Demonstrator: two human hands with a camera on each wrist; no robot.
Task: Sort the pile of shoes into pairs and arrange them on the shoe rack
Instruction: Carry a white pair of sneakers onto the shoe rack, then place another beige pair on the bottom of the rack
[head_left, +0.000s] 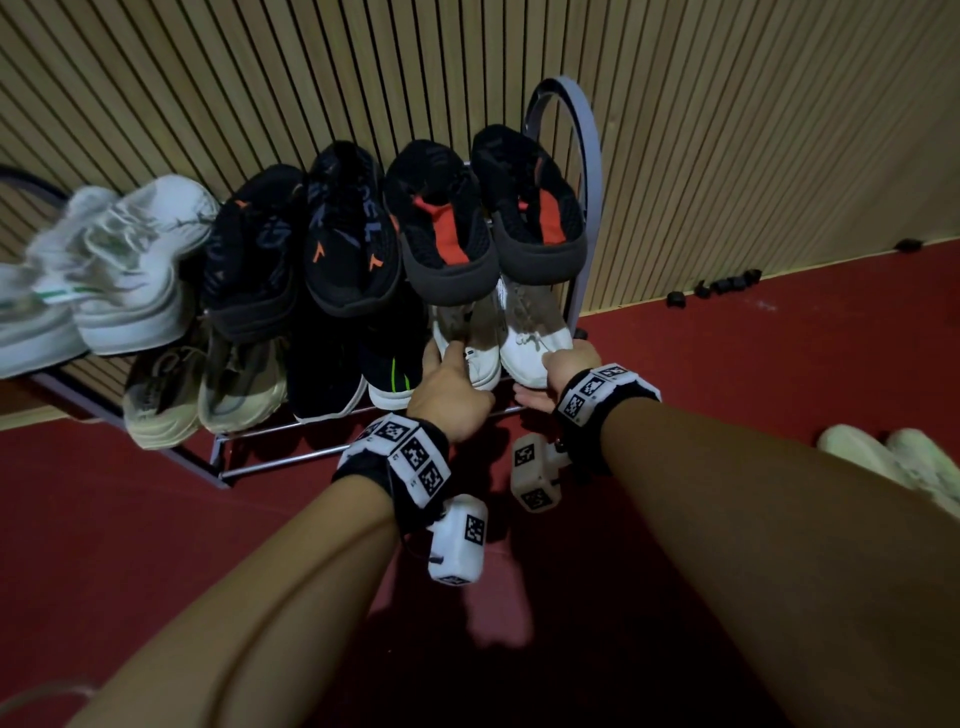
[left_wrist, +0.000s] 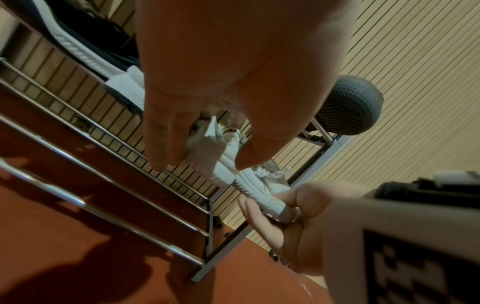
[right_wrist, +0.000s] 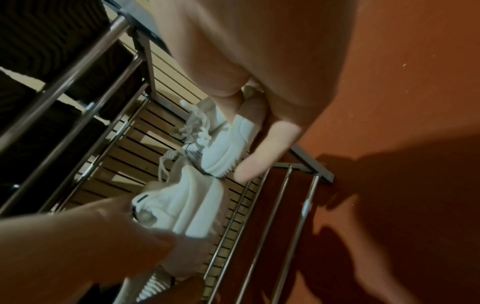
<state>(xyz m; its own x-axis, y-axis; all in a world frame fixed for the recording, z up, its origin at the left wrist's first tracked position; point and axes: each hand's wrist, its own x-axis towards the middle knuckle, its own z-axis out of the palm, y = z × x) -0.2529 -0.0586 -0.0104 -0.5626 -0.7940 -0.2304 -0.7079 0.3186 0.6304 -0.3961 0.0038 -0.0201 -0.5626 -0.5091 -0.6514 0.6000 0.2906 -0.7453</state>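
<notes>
The pictures are dark, and the shoes at the far left of the head view are blurry. The black shoes on the lower shelf are hard to make out. A white pair on the floor (head_left: 898, 462) at the right edge is cut off.

The shoe rack (head_left: 584, 156) stands against a wall of thin wooden strips, in the upper middle of the head view. On its top shelf sit a white pair (head_left: 124, 265), a black pair with orange marks (head_left: 306, 244) and a black pair with red tongues (head_left: 483, 208). On the shelf below sit a beige pair (head_left: 202, 389), a dark pair with a green stripe (head_left: 363, 374), and two white sneakers at the right end.

The top shelf hides the back halves of those two white sneakers. Only their toe ends stick out, just above the hands.

The left hand (head_left: 451, 397) reaches to the left white sneaker (head_left: 467, 358). Its thumb lies on the toe, and in the left wrist view the fingers (left_wrist: 161, 144) are mostly straight and loose. I cannot tell if it really grips the shoe.

The right hand (head_left: 558, 371) holds the right white sneaker (head_left: 535, 343). Its thumb is on top of the toe and its fingers (left_wrist: 262, 222) curl under the sole.

The two white sneakers sit side by side, close together, near the rack's right frame.
</notes>
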